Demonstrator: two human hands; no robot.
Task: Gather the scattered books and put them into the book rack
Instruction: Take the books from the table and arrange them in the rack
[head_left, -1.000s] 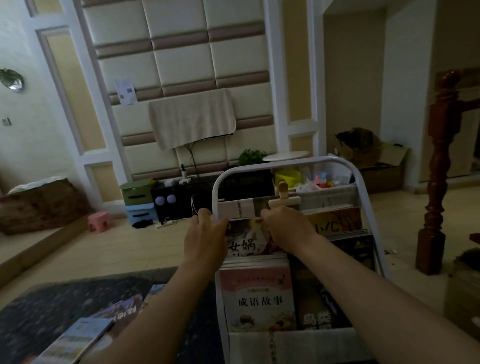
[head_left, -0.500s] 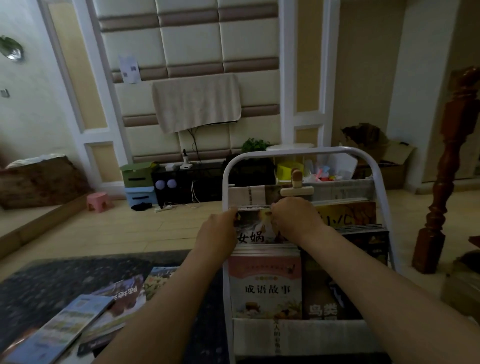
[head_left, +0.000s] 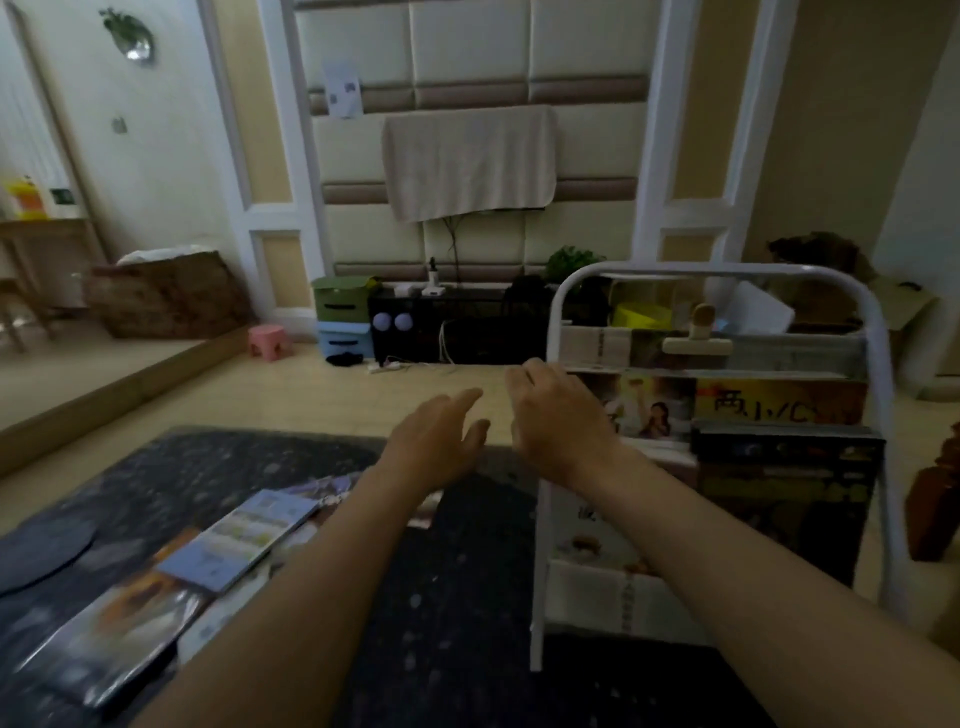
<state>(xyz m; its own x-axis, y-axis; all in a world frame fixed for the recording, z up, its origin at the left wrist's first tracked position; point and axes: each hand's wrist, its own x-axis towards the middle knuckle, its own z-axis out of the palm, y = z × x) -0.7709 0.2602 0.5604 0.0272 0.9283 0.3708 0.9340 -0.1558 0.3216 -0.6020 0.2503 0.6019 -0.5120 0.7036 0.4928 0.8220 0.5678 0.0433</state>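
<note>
Books (head_left: 244, 535) lie in a loose, overlapping heap near the left edge of the dark speckled surface (head_left: 457, 597). More stand in the white book rack (head_left: 878, 374) at its right side. My left hand (head_left: 436, 447) hovers between heap and rack, fingers straight and slightly spread, holding nothing. My right hand (head_left: 561, 415) hangs just beside it, fingers loosely curled round nothing, in front of the rack's left post.

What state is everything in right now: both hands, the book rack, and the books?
Left hand: open, empty.
Right hand: fingers loosely curled, empty.
Book rack: upright, tiers holding books.
Racked books: standing, covers facing out.
Scattered books: lying flat, overlapping, on the dark table.
</note>
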